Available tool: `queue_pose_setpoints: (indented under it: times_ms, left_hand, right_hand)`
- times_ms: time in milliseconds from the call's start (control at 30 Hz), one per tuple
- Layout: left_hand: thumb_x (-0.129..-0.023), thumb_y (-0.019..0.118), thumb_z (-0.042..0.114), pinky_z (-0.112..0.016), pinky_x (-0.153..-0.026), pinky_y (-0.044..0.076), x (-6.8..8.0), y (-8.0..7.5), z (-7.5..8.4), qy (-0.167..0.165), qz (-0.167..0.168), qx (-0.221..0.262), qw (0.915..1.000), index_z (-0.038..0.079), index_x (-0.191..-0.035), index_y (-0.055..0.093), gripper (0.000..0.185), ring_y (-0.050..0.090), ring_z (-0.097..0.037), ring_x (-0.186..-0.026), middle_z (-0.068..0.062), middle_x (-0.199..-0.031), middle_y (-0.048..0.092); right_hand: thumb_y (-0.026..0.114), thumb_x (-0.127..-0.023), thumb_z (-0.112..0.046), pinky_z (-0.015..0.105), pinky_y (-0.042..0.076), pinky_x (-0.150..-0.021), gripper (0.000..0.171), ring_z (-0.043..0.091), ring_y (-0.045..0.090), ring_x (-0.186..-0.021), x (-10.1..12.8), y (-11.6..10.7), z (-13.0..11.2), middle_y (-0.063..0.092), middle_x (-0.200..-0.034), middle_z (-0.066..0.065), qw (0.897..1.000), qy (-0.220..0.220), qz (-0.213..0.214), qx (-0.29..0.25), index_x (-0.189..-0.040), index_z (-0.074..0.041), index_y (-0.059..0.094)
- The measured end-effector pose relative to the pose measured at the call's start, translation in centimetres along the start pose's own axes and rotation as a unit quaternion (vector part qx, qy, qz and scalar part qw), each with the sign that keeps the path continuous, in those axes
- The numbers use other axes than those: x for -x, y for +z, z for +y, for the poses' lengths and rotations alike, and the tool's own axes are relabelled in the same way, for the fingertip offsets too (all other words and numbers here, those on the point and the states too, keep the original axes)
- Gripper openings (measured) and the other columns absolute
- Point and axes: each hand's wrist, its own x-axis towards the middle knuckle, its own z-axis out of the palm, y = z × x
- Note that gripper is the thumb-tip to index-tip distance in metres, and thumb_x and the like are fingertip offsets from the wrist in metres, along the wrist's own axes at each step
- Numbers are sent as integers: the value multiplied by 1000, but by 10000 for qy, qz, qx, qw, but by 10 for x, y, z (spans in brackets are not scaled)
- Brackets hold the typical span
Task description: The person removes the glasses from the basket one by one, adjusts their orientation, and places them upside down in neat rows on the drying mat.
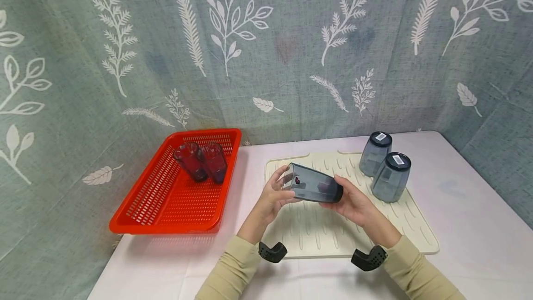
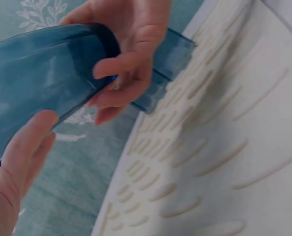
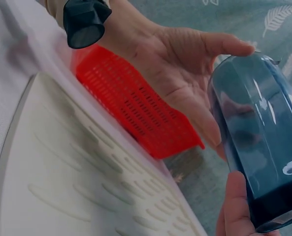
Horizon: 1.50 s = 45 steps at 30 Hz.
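Note:
A blue-grey drinking glass [image 1: 313, 183] lies nearly level in the air above the cream draining mat [image 1: 316, 240]. My left hand [image 1: 271, 198] grips it round the rim end, thumb on the near side. At the dark base end my right hand [image 1: 353, 202] holds it between thumb and fingers. In the left wrist view the glass [image 2: 42, 73] spans both hands, and the right hand [image 2: 131, 54] curls at its base. The right wrist view has the left hand [image 3: 185, 73] at the glass's rim [image 3: 254, 59].
Two more blue-grey glasses [image 1: 375, 154] [image 1: 391, 177] stand upside down on the mat's right side, labels on their bases. To the left, a red plastic basket [image 1: 175, 227] holds two red glasses [image 1: 190, 159] [image 1: 214, 161] leaning at its far end. A patterned curtain [image 1: 291, 59] hangs behind the white table [image 1: 470, 226].

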Motion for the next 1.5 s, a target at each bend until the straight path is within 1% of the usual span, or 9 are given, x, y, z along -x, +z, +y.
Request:
queue_pose_setpoints:
  times_ms: [200,367,467,700,833,1033,1267,1367,1500]
  left_hand:
    - [-65,61,-6,-37,-80,53,0,1,-9,122,43,346,9993,7,-142,20,89,56,-19,-104,-13,-129,38]
    - [-64,60,-6,-37,-78,53,-2,1,-16,269,20,678,9973,7,-140,23,86,56,-19,-102,-10,-126,40]
    - [-65,59,-7,-38,-78,53,-3,2,-19,352,-19,906,9953,7,-139,24,83,57,-19,-102,-9,-123,43]
    - [-68,61,-3,-39,-81,53,-3,4,-23,466,-355,1328,9894,7,-139,25,81,58,-19,-102,-7,-121,47]
    - [-68,66,1,-39,-83,51,-3,6,-25,473,-510,1390,9878,10,-139,26,82,58,-20,-104,-6,-124,46]
    - [-68,71,5,-42,-91,47,-3,9,-27,363,-538,1114,9917,10,-143,19,91,54,-18,-109,-6,-131,40]
    - [-70,70,6,-40,-99,40,0,9,-24,119,-681,14,9976,10,-146,9,98,39,-24,-127,-17,-146,23]
    - [-70,67,5,-39,-99,40,0,9,-21,72,-771,-227,9967,12,-147,8,98,31,-30,-132,-20,-148,19]
    - [-74,63,1,-40,-99,41,-1,7,-19,51,-758,-348,9965,13,-147,10,91,31,-33,-131,-19,-148,20]
  right_hand:
    - [41,-97,-23,35,52,-80,25,21,59,-94,1,1,-1,46,-113,8,10000,30,-8,-73,-120,-13,40]
    - [44,-95,-19,35,52,-81,44,19,59,-94,2,1,-4,49,-110,6,10000,18,17,3,-135,-8,27]
    - [44,-95,-18,34,51,-82,51,18,59,-95,3,2,-6,50,-110,5,9999,-16,22,122,-138,-5,21]
    - [47,-94,-17,34,51,-82,42,15,60,-93,7,7,-11,54,-105,2,9983,-132,214,529,-131,-5,31]
    - [49,-92,-18,34,52,-82,28,15,61,-90,9,9,-14,57,-101,1,9959,-251,297,822,-119,-9,44]
    - [49,-92,-19,34,52,-81,18,13,62,-87,14,8,-22,59,-97,-1,9908,-341,216,1294,-108,-12,49]
    - [54,-89,-18,32,53,-77,22,11,62,-83,24,6,-41,61,-93,-2,9813,-497,169,1851,-110,-13,47]
    - [54,-90,-18,32,53,-77,32,11,63,-83,30,5,-49,60,-93,-3,9792,-490,173,1960,-117,-10,42]
    - [55,-90,-19,33,53,-79,53,11,63,-85,36,2,-57,59,-97,-2,9749,-479,219,2165,-133,-2,28]
